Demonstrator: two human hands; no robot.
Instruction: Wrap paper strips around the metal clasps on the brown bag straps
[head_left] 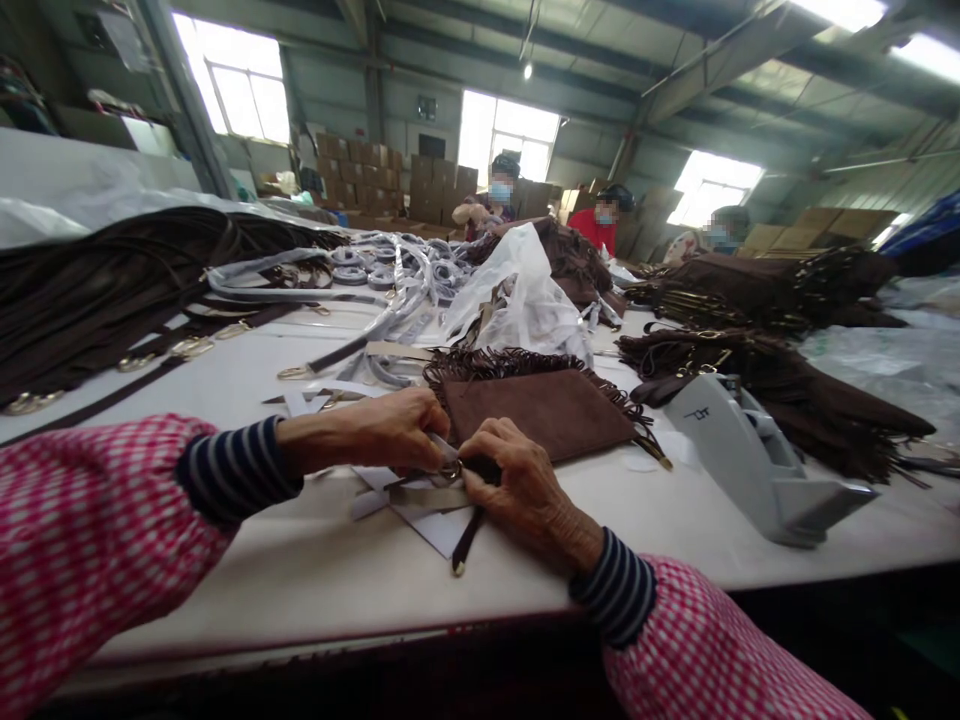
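Close together at the table's front middle, both my hands have their fingers curled inward. My left hand (pixel 397 428) pinches a pale strip (pixel 444 448) beside a small metal ring (pixel 452 468). Opposite it, my right hand (pixel 521 485) is closed on a dark brown strap (pixel 469 538), whose metal-tipped end hangs out below; the fingers hide most of it. Under the hands lie several loose white and beige strips (pixel 431 525). Just behind them, a brown fringed bag (pixel 536 412) lies flat, with its fringe toward the far side.
A grey tape dispenser (pixel 757 465) stands on the right, beside piled brown fringed bags (pixel 810 400). Brown straps with metal clasps (pixel 112 290) cover the left. Plastic-wrapped straps (pixel 405 290) and a clear plastic bag (pixel 521 300) lie farther back. Several people sit across the table.
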